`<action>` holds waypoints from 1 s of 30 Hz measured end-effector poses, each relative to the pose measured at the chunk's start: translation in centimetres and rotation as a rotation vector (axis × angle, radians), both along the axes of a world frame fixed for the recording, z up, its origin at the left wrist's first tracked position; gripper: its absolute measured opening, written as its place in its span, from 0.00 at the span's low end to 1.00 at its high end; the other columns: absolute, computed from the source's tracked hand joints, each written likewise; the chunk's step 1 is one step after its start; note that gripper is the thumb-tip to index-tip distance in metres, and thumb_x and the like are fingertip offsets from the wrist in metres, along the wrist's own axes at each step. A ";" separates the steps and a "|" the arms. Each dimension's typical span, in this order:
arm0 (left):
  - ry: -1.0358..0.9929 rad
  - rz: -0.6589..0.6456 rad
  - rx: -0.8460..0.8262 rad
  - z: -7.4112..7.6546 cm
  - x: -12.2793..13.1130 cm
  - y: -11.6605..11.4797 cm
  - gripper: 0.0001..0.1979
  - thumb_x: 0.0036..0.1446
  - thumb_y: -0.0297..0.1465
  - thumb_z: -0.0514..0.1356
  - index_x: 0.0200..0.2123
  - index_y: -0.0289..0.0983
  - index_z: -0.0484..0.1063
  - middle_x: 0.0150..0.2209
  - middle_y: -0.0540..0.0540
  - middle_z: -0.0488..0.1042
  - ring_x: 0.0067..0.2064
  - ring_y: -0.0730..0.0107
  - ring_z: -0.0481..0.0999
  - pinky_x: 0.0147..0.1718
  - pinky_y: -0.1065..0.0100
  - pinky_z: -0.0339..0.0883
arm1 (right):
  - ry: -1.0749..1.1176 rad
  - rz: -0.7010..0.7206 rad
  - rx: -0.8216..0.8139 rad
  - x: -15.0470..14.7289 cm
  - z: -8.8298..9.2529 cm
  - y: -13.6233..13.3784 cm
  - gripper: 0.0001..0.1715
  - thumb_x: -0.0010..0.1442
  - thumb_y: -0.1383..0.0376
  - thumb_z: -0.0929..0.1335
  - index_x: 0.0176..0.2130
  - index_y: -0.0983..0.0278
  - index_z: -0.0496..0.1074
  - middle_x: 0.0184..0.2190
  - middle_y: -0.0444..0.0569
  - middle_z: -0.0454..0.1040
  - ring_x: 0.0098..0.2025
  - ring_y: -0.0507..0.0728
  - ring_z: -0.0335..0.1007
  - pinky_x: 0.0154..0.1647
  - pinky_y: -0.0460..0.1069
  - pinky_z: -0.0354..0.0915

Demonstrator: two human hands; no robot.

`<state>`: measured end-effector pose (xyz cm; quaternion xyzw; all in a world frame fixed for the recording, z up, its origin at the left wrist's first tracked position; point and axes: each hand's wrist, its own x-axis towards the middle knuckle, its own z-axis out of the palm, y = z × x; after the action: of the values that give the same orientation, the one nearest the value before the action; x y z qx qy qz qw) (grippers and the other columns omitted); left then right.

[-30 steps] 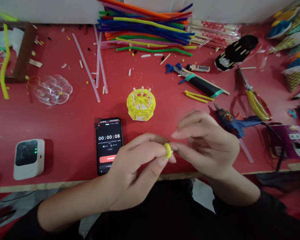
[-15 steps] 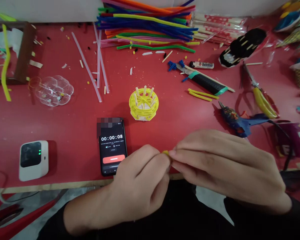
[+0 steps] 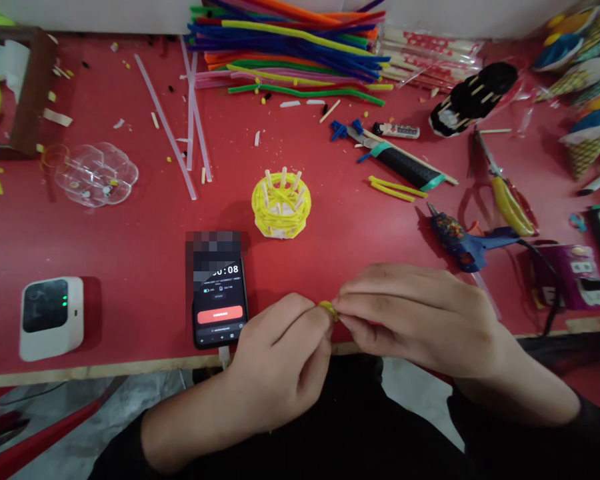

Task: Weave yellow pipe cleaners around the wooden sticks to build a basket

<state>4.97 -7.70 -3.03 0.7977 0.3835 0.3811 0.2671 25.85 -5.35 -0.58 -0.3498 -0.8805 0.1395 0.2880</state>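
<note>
Both my hands meet at the front edge of the red table (image 3: 130, 247). My left hand (image 3: 285, 360) and my right hand (image 3: 415, 320) pinch a small yellow pipe-cleaner coil (image 3: 329, 309) between their fingertips; most of it is hidden by the fingers. Beyond them, a small yellow woven basket (image 3: 281, 205) with wooden sticks poking up stands on the table, untouched. A phone (image 3: 219, 293) showing a timer lies just left of my left hand.
A pile of coloured pipe cleaners (image 3: 290, 50) lies at the back. A glue gun (image 3: 463, 239), yellow-handled scissors (image 3: 507, 193), a black-handled tool (image 3: 405, 168), clear glue sticks (image 3: 180, 127), a clear plastic tray (image 3: 97, 175) and a white device (image 3: 50, 317) lie around.
The yellow coil was plainly visible a second ago; both hands have since closed tighter over it and sunk toward the table edge. The view shifted slightly.
</note>
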 end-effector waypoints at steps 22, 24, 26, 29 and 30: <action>-0.029 -0.175 -0.220 1.0 -1.0 1.0 0.12 0.63 0.17 0.53 0.33 0.35 0.71 0.29 0.49 0.71 0.29 0.73 0.69 0.27 0.72 0.66 | 0.025 0.120 -0.098 0.2 0.0 0.3 0.05 0.70 0.68 0.69 0.39 0.63 0.75 0.33 0.45 0.79 0.35 0.52 0.75 0.37 0.49 0.75; -0.046 -0.174 -0.226 1.0 -1.1 1.0 0.11 0.62 0.17 0.53 0.32 0.35 0.70 0.28 0.49 0.70 0.28 0.74 0.68 0.26 0.72 0.65 | 0.012 0.104 -0.042 0.0 0.1 0.1 0.06 0.70 0.69 0.68 0.38 0.63 0.75 0.32 0.45 0.79 0.35 0.53 0.74 0.37 0.51 0.76; -0.051 -0.158 -0.222 0.9 -1.1 1.1 0.11 0.62 0.17 0.53 0.32 0.35 0.71 0.28 0.48 0.70 0.28 0.74 0.68 0.26 0.72 0.65 | -0.008 0.086 0.048 -0.4 0.2 -0.1 0.08 0.69 0.71 0.69 0.35 0.63 0.74 0.31 0.45 0.78 0.34 0.54 0.73 0.38 0.52 0.76; -0.045 -0.128 -0.214 0.8 -1.0 1.2 0.12 0.62 0.17 0.53 0.32 0.36 0.71 0.28 0.49 0.71 0.28 0.74 0.69 0.26 0.73 0.65 | -0.030 0.077 0.183 -1.0 0.0 -0.2 0.15 0.64 0.74 0.72 0.28 0.60 0.71 0.27 0.45 0.74 0.32 0.55 0.71 0.39 0.53 0.76; -0.046 -0.119 -0.204 0.8 -1.0 1.3 0.11 0.61 0.17 0.53 0.32 0.36 0.71 0.28 0.49 0.71 0.28 0.74 0.69 0.25 0.73 0.65 | -0.040 0.078 0.217 -1.2 -0.1 -0.1 0.17 0.63 0.73 0.73 0.26 0.60 0.70 0.25 0.44 0.73 0.31 0.55 0.71 0.37 0.54 0.76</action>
<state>3.99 -6.40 -2.25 0.7789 0.3660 0.3419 0.3776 24.69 -5.49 -0.65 -0.2847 -0.9090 0.0478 0.3008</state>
